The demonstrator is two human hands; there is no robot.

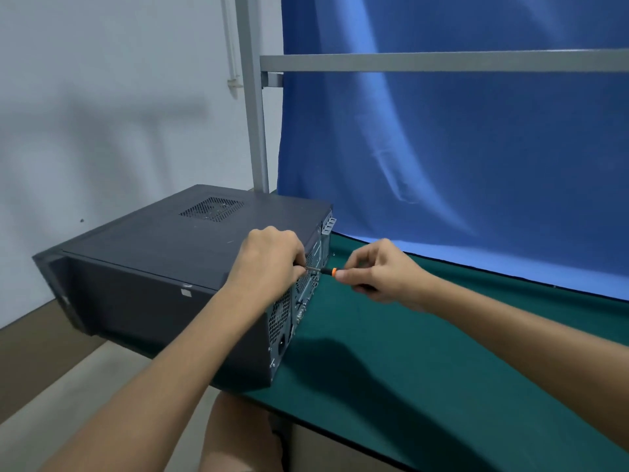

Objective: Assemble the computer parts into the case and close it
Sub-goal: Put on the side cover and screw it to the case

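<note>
The right hand [377, 270] pinches the screwdriver [326, 270] by its handle, held level above the green mat [408, 352]. The left hand [272, 257] curls round the shaft's tip, likely steadying it on a rear screw. The case [163, 247] lies on its side on the mat, lid on, its rear turned right for reach. A blue cloth [476, 148] hangs behind.
</note>
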